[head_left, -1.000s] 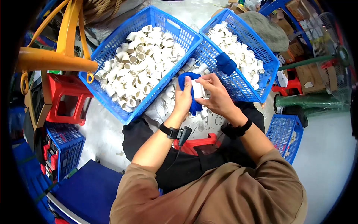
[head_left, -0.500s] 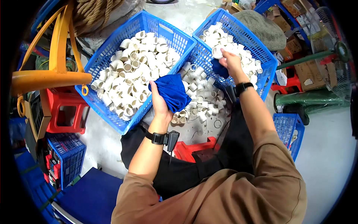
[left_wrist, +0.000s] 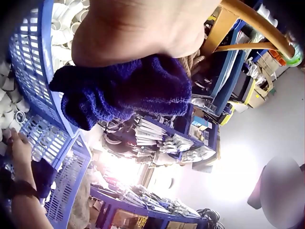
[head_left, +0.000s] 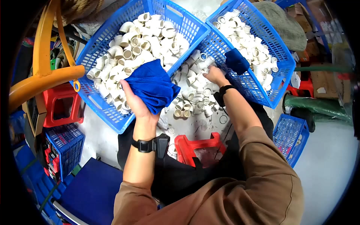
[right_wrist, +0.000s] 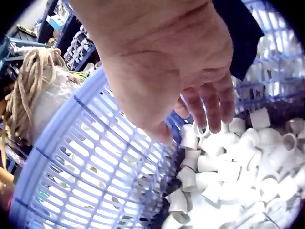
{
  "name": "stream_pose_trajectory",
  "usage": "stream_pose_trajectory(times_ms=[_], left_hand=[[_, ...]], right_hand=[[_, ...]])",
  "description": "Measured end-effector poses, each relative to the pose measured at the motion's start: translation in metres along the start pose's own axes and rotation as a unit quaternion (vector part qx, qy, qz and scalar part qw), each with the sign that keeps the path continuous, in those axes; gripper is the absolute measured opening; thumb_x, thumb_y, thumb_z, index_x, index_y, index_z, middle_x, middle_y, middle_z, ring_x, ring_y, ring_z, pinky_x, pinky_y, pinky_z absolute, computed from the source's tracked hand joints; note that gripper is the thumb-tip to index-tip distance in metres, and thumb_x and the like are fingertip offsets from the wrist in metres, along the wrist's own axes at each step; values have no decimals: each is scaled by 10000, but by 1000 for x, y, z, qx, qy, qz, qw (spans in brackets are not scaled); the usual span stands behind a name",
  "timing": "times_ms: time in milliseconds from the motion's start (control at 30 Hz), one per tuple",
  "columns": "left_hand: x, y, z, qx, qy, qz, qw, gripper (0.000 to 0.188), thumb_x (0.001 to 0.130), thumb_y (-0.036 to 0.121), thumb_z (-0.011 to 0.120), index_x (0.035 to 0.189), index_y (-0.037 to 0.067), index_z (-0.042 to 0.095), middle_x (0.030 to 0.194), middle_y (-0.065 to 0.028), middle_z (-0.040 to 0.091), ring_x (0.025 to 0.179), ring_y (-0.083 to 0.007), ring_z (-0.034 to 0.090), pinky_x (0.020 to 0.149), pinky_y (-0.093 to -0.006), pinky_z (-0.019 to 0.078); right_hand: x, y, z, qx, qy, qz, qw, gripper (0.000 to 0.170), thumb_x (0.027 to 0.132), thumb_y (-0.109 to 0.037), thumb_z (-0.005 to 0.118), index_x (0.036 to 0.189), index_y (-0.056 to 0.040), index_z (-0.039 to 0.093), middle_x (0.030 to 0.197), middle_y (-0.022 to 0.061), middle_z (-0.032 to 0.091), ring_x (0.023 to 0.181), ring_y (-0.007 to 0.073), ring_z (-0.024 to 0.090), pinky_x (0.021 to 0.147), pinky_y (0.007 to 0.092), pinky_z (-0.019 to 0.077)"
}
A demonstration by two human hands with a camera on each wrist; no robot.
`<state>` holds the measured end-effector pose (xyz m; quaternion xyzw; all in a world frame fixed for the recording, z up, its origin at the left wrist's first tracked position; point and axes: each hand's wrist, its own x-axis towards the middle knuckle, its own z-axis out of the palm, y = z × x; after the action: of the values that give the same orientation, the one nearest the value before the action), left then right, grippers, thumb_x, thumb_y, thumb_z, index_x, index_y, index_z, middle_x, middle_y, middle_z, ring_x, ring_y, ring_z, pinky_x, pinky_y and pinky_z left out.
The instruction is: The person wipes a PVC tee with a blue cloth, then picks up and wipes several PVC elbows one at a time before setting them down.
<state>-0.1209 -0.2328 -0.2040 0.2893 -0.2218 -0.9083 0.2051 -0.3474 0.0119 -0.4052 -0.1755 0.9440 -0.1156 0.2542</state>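
Head view: One blue cloth [head_left: 152, 86] lies across the palm side of the left hand [head_left: 137, 107], thumb along its left edge; hidden fingers leave its grip untellable. The right hand [head_left: 216, 76] reaches over white pipe fittings [head_left: 198, 99], too many to count, between two crates, the left crate [head_left: 193, 35] and right crate [head_left: 279, 88]; one dark cloth [head_left: 237, 61] hangs on the latter's rim.

Left wrist view: The blue cloth drapes beside the wrist.

Right wrist view: Fingers stand apart above the fittings; contact is unclear.
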Motion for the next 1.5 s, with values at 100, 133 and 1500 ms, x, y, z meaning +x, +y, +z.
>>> stream_pose_trajectory(times_ms=[100, 133, 1500], left_hand=[[0, 3, 3, -6, -3, -2, 1000, 855, 988, 684, 271, 1447, -22, 420, 1367, -226, 567, 1205, -404, 591, 1047, -491, 459], [3, 1, -1, -17, -9, -9, 1000, 851, 988, 678, 294, 1456, -24, 407, 1392, -229, 545, 1225, -422, 572, 1046, -503, 457], [-28, -45, 23, 242, -268, 84, 929, 660, 922, 402, 715, 1392, 6, 474, 1255, -86, 627, 1153, -168, 585, 1013, -334, 453]], right_hand=[[23, -5, 28, -31, -21, 37, 999, 587, 798, -324, 729, 1243, 31, 587, 1292, 283, 591, 1187, 399, 592, 990, 461, 492], [30, -10, 34, -35, -1, 52, 998, 616, 795, -313, 734, 1273, 33, 556, 1333, 273, 554, 1223, 403, 559, 994, 472, 488], [-226, -155, -177, 108, 100, -458, 876, 814, 689, 95, 770, 1429, -42, 459, 1435, 166, 465, 1234, 330, 551, 963, 366, 536]])
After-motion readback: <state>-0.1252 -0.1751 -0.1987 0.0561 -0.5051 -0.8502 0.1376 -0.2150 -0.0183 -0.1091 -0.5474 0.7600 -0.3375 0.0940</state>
